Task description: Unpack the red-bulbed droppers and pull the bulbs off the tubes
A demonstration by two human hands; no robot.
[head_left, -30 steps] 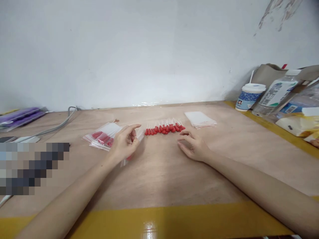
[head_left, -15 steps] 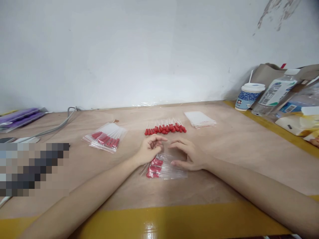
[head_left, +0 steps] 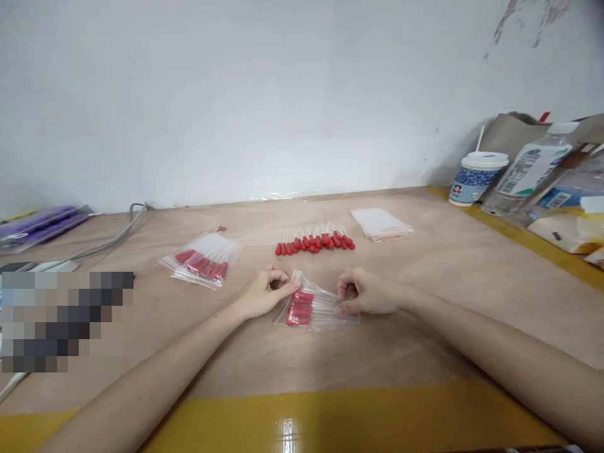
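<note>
A clear plastic bag (head_left: 325,308) holding several red-tipped white sticks lies on the table between my hands, the red ends toward the left. My left hand (head_left: 264,292) pinches the bag's upper left corner between thumb and fingers. At the bag's right end, my right hand (head_left: 368,292) has its fingers curled and thumb pressed on the plastic. Just beyond the hands is a row of loose red-tipped sticks (head_left: 316,242). To the left rest filled bags (head_left: 202,261) of the same sticks, overlapping one another.
A stack of flat white bags (head_left: 381,224) lies at the back right. Further right stand a blue paper cup (head_left: 476,179) with a straw and a plastic bottle (head_left: 531,170). A grey cable (head_left: 113,239) and purple packages (head_left: 42,226) are at the left. Yellow tape (head_left: 358,415) runs along the front edge.
My left hand has moved down and left onto the bag's corner. The right hand has closed on the bag's right end. The bag looks pulled flatter between them.
</note>
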